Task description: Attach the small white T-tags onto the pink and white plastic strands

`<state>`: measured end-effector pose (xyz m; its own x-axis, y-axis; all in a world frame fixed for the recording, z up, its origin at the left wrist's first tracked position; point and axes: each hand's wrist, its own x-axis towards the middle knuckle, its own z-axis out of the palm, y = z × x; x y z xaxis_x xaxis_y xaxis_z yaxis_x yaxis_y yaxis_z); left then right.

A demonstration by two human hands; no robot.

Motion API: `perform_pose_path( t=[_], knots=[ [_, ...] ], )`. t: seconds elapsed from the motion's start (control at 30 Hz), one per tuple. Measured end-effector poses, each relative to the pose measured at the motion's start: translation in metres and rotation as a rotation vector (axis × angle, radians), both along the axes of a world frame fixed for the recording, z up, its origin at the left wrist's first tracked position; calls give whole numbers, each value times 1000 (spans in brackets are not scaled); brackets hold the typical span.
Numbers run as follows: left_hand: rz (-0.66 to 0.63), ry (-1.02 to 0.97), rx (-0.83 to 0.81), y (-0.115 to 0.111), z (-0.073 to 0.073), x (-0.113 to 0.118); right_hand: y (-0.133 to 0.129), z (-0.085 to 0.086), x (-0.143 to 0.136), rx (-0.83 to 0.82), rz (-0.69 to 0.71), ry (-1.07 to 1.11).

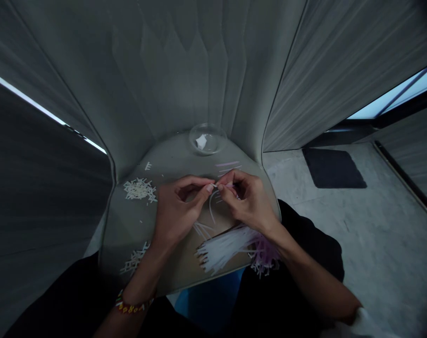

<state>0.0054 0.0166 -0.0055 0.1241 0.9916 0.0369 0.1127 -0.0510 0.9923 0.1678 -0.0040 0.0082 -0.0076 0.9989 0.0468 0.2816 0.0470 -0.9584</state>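
My left hand (pixel 180 204) is closed in a pinch, and its fingertips meet those of my right hand (pixel 250 199) over the middle of the chair seat. Between them is a tiny whitish piece (pixel 214 185), mostly covered by the fingers. My right hand pinches too, with a thin purple strip (pixel 230 185) showing among its fingers. Below the fingertips a pale strip (pixel 211 206) curves down to the seat. A bundle of long white strips (pixel 227 246) lies under my right wrist, beside a bundle of purple strips (pixel 264 251) with small white ends.
A padded grey chair seat (pixel 178 164) serves as the work surface. Piles of short white pieces (pixel 140 189) lie at its left. A clear bowl (pixel 218 145) holding a white scrap (pixel 201 141) stands near the backrest. Several purple strips (pixel 229 164) lie behind my right hand.
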Motion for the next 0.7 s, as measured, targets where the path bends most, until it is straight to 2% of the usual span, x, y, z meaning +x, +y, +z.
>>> perform_pose_path(
  t=[0.7],
  knots=[
    [101,11,28,-5,-2,7,-2,-6,-3,27,-32,-55]
  ],
)
